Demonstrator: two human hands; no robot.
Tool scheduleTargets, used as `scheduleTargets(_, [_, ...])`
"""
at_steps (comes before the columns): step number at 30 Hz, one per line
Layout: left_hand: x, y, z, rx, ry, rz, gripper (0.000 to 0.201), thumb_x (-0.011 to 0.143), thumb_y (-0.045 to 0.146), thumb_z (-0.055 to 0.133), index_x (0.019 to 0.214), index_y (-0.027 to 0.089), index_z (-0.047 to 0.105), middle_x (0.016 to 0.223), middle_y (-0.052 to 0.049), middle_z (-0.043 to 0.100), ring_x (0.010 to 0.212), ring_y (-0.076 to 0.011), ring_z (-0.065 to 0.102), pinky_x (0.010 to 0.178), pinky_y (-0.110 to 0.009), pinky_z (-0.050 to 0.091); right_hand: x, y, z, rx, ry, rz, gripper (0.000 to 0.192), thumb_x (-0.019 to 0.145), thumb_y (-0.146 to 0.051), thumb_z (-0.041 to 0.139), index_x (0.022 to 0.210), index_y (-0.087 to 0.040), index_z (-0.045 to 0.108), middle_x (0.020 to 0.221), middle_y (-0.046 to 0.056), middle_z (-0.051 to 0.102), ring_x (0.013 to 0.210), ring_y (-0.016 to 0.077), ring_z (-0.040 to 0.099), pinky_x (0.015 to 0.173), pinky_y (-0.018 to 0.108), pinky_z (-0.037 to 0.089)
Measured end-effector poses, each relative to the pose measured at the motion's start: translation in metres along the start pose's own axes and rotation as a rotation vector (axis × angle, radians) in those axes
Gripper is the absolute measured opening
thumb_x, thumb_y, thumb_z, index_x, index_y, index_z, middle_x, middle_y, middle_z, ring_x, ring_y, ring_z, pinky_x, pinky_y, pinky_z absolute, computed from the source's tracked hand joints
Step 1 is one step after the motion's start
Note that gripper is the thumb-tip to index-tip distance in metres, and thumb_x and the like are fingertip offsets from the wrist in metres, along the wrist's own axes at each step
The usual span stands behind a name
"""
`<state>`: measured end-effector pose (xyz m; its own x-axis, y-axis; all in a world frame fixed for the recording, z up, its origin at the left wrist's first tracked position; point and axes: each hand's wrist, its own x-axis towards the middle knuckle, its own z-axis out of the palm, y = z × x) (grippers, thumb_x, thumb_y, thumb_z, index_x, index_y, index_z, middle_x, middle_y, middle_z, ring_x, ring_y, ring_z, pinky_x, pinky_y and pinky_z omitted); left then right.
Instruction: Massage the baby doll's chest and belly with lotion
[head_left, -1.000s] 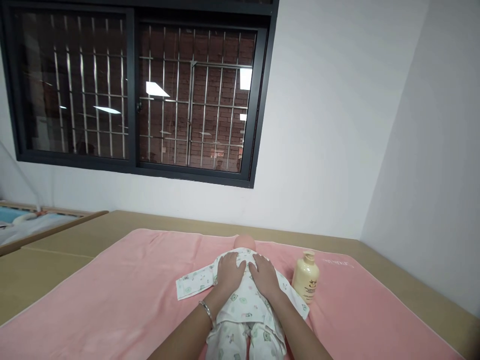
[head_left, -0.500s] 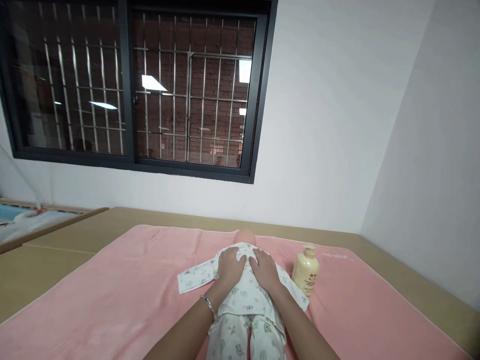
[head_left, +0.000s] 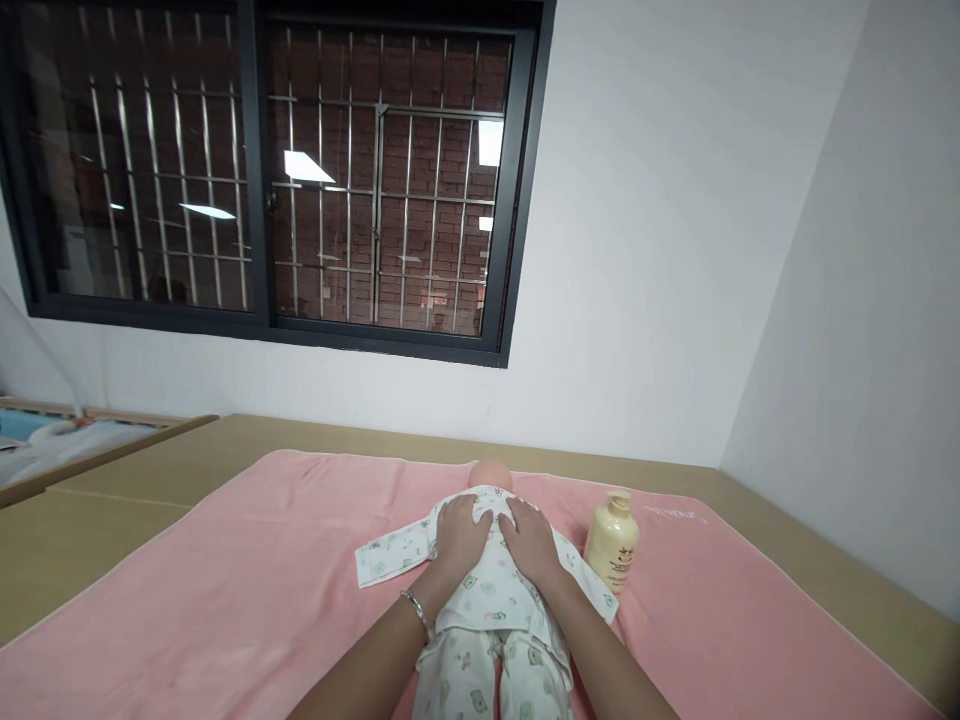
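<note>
A baby doll in a white printed top and trousers lies on a pink towel, its round head pointing away from me. My left hand rests flat on the left side of the doll's upper body, fingers stretched out. On the right side, my right hand lies the same way, thumbs close to each other near the middle. A silver bracelet circles my left wrist. Both sleeves spread outward. Beside the right sleeve stands a pale yellow pump-type bottle.
The towel covers a tan tabletop that meets a white wall. A dark-framed window with metal bars is above. At the far left, a wood-edged basin or box holds something blue and white.
</note>
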<state>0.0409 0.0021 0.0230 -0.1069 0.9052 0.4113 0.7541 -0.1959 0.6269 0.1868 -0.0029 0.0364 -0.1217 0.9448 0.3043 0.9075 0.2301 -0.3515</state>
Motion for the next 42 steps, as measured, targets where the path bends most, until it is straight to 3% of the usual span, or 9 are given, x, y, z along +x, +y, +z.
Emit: scheduleTargets(42, [0.0007,-0.0021,0.0016,0.017,0.009,0.0,0.044,0.087,0.036,0.051,0.123,0.016,0.064,0.129,-0.009,0.065,0.124,-0.0263,0.056,0.11,-0.037,0.034,0.0001,-0.0003,0.0005,-0.001,0.034,-0.015,0.051,0.097,-0.038,0.033,0.137,-0.015,0.053,0.141,0.01,0.055,0.134,0.0238,0.046,0.113,0.036,0.026])
